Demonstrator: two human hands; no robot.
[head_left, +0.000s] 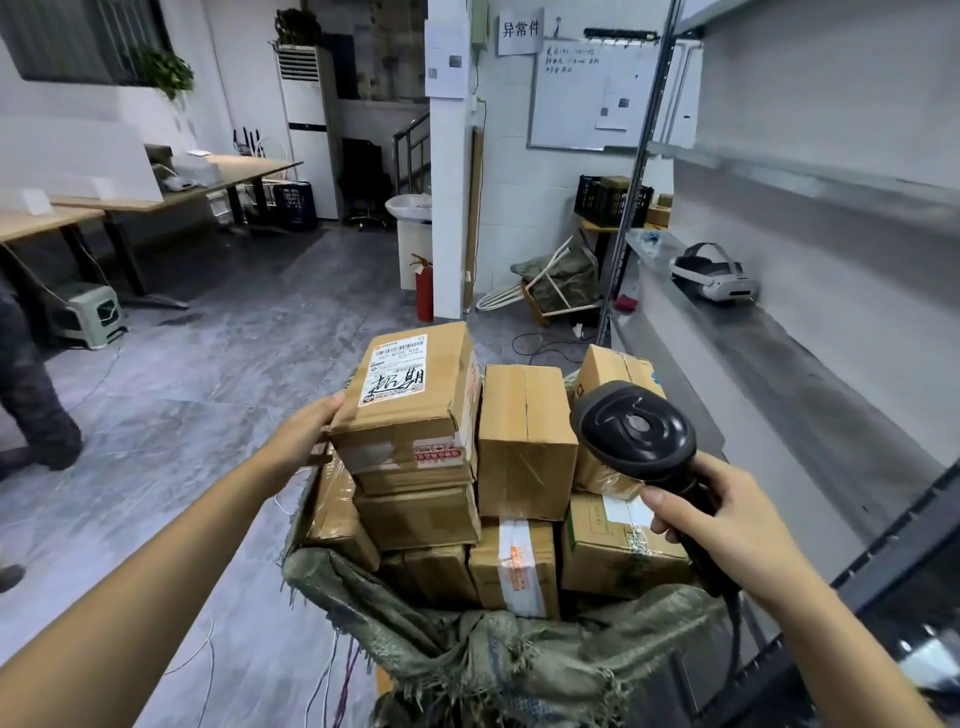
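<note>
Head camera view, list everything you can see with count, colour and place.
labelled cardboard box: one, brown with white label, top of the pile
other cardboard boxes: at least seven, brown, stacked under and beside it
woven sack: one, green, around the boxes
barcode scanner: one, black, above the pile's right side
VR headset: one, white and grey, on the metal shelf at right
fire extinguisher: one, red, floor beyond the pile
whiteboard: one, white, far wall
stool: one, pale green, floor at left
left hand: one, grips the labelled box's left edge
right hand: one, grips the scanner's handle
</note>
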